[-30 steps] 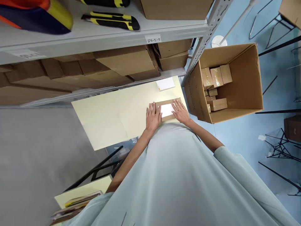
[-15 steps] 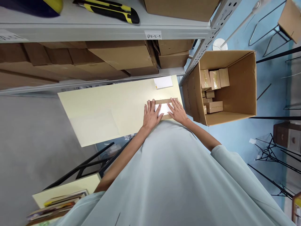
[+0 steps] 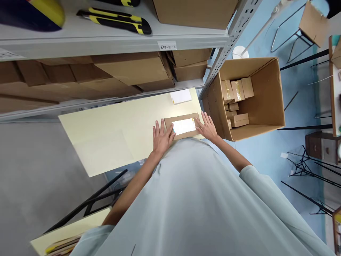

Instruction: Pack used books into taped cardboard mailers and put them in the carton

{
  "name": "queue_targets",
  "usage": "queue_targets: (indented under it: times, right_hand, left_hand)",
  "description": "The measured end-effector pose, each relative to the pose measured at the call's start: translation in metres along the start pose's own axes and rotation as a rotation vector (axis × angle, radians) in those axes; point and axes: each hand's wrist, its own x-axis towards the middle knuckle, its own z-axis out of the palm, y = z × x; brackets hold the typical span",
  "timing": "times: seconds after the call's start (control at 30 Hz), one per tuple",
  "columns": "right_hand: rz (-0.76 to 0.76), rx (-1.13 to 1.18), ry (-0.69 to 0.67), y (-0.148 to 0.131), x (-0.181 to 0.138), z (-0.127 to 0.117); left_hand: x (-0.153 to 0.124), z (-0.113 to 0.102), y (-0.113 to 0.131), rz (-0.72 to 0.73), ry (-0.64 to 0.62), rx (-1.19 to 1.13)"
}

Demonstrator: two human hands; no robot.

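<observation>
A small brown cardboard box (image 3: 182, 118) with a white label (image 3: 183, 126) on top lies on the pale yellow table (image 3: 112, 135), close to my body. My left hand (image 3: 161, 137) rests flat on the table at the box's left end, fingers spread and touching its side. My right hand (image 3: 207, 126) lies at the box's right end, fingers stretched out against it. Neither hand grips anything.
A white pad (image 3: 181, 96) lies at the table's far edge. A large open carton (image 3: 262, 96) with several small boxes (image 3: 236, 101) stands on the blue floor at the right. Metal shelving (image 3: 112, 42) ahead holds cartons and a yellow-black utility knife (image 3: 117, 22).
Both hands have slid off the top of the box to its two ends, uncovering the white label. The view has shifted a little.
</observation>
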Motion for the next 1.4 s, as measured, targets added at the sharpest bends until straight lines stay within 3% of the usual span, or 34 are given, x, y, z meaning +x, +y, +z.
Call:
queue_targets:
  times: [0.3,0.5,0.7,0.87,1.0,1.1,1.23,1.4]
  right_hand:
    - [-0.027,0.006,0.0,-0.061,0.021,0.016]
    - [0.029,-0.018,0.045,-0.078,0.028,0.021]
    - [0.048,-0.021,0.019,-0.095,-0.011,0.034]
    - [0.215,-0.025,0.05,-0.107,-0.051,0.041]
    - [0.347,-0.038,0.081,-0.105,-0.064,0.038]
    - [0.411,-0.015,0.083,-0.094,-0.062,0.035]
    - [0.488,0.098,0.03,-0.075,-0.047,0.033]
    - [0.531,0.293,-0.014,-0.058,-0.031,0.022]
  left_hand:
    - [0.018,0.008,0.026,0.201,-0.042,-0.043]
    - [0.016,0.0,0.015,0.22,-0.048,-0.06]
    - [-0.003,-0.002,-0.013,0.187,0.0,-0.108]
    - [-0.017,0.002,-0.025,0.159,0.021,-0.184]
    - [-0.024,0.004,-0.025,0.153,0.001,-0.211]
    - [-0.026,0.005,-0.026,0.086,-0.007,-0.236]
    - [-0.024,0.005,-0.027,-0.121,-0.015,-0.296]
    - [-0.02,-0.003,-0.002,-0.363,-0.12,-0.318]
